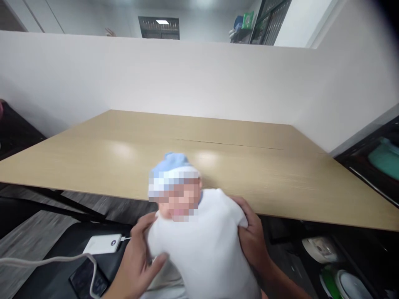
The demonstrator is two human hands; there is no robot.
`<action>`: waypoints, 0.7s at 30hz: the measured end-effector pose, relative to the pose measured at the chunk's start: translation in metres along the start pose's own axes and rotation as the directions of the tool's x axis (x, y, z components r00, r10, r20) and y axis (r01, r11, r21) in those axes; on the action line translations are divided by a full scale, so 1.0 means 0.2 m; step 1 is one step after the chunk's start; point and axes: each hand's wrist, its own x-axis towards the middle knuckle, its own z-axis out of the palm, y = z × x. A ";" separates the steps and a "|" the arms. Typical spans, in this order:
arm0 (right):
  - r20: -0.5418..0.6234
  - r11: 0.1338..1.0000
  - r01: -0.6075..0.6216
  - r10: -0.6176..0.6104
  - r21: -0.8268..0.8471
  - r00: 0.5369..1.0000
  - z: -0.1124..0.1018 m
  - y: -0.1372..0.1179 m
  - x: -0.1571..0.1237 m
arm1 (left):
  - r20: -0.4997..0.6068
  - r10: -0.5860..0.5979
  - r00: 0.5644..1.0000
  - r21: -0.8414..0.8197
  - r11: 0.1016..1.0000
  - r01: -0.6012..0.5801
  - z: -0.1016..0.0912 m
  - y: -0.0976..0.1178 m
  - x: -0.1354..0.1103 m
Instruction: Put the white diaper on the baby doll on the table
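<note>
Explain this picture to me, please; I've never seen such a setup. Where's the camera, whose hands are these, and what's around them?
There is no machine here. A person wears one camera on their head, looking forward and down, so the two bare hands at the bottom are their own.

The left hand and right hand hold a doll-like figure by its sides, at the near edge of a wooden table. It has a white top and a pale blue cap; its face is pixelated.

On the black seat at lower left lie a white device with a lead plugged in and a dark, phone-like slab.
</note>
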 end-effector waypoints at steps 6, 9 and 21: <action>-0.129 0.980 -0.095 0.073 -0.174 0.989 -0.11 0.11 0.20 | 0.370 -0.003 0.929 -0.019 1.000 0.011 0.14 -0.13 0.50; -0.004 0.876 0.087 -0.101 -0.475 0.995 -0.26 0.17 0.29 | 0.410 0.020 0.912 -0.008 1.000 -0.019 0.14 -0.10 0.65; 0.195 0.726 0.176 -0.059 -0.665 0.979 -0.56 0.40 0.29 | 0.342 0.075 0.937 0.200 0.968 -0.150 0.20 -0.20 0.81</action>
